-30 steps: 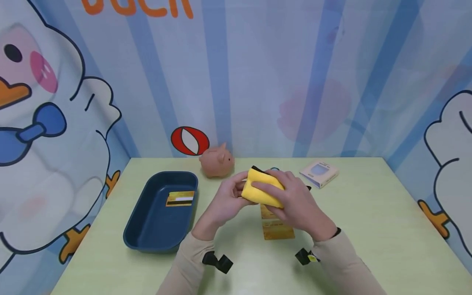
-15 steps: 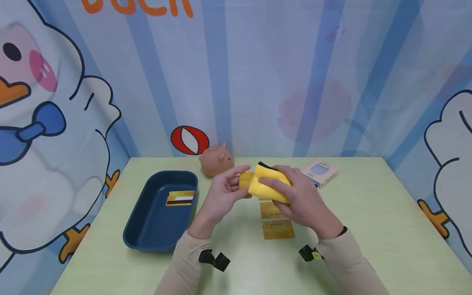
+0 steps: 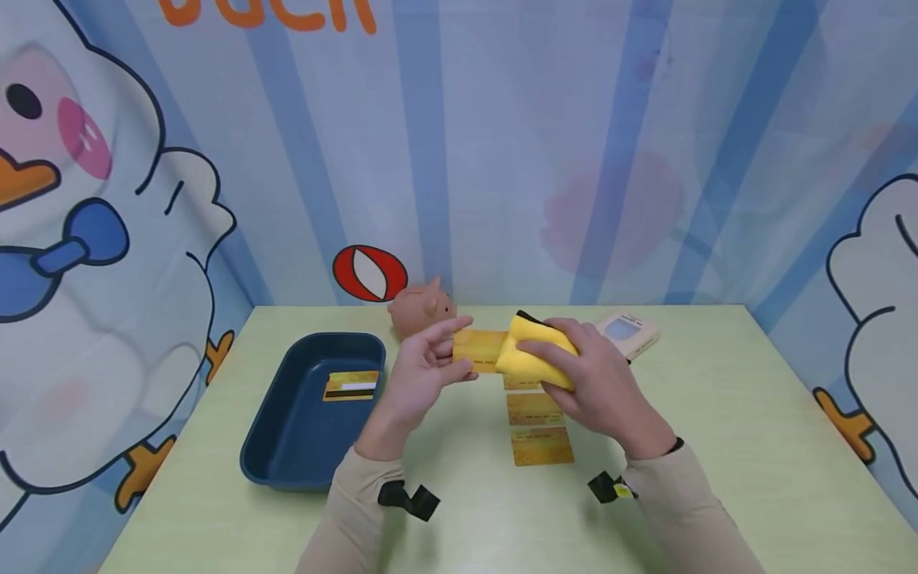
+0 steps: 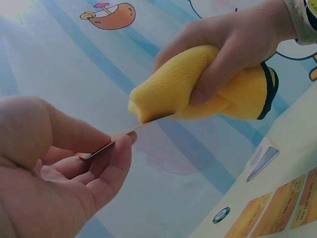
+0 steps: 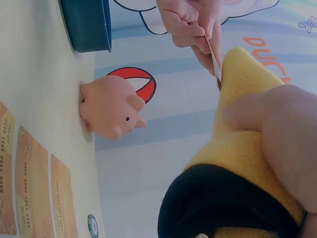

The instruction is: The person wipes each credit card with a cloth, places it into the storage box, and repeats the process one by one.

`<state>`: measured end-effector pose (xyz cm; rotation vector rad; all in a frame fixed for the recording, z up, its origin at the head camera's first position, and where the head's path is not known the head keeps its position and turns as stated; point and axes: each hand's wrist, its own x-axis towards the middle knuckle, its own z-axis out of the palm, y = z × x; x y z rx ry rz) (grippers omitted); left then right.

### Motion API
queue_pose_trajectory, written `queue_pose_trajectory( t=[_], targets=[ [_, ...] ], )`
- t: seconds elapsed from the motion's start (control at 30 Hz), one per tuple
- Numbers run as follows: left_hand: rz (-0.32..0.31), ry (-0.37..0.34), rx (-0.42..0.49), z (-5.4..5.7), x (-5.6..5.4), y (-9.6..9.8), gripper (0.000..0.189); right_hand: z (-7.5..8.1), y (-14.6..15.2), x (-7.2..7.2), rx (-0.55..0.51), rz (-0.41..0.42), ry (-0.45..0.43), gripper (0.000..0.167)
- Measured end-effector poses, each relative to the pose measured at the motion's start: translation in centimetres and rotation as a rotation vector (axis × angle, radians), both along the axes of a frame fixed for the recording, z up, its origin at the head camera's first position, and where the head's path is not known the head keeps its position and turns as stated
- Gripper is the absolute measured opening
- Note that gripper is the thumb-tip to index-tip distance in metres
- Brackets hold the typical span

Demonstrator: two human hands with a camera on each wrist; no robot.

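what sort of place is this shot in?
Likely a staged tabletop recording setup: a cartoon-printed backdrop behind a pale green table, and wrist-worn black devices.

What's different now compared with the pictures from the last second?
The right hand has moved right with the cloth, while the left hand has shifted slightly left, so the card it pinches, hidden at first, now shows between them. No release is visible: the right hand still grips the cloth. The tray and piggy bank stayed put.
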<state>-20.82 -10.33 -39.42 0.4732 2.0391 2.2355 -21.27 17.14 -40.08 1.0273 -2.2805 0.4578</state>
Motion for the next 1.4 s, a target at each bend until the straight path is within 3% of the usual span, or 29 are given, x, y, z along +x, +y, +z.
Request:
queue_pose_trajectory(
  t=[0.3,0.5,0.6,0.8,1.1,1.4],
  targets=[
    [0.068,0.002,-0.031,-0.7,-0.1,-0.1,0.056,0.0,0.4,0.4,-0.059,-0.054,-0.038,0.059],
    [0.172,0.058,-0.150,-1.4,-0.3,0.4,0.030,0.0,0.5,0.6,-0.119,-0.046,-0.056,0.059],
    [0.190,0.103,-0.185,-1.4,-0.4,0.6,0.027,0.2,0.6,0.6,-0.129,-0.042,-0.063,0.057],
    [0.175,0.179,-0.167,-1.5,-0.6,0.8,0.019,0.6,0.7,0.6,-0.125,-0.048,-0.075,0.058],
    [0.174,0.121,-0.141,-1.6,-0.7,0.7,0.021,0.9,0.7,0.5,-0.131,-0.041,-0.069,0.057],
    [0.075,0.077,-0.199,-1.7,-0.8,0.7,0.034,1.0,0.7,0.4,-0.123,-0.043,-0.065,0.058]
  ],
)
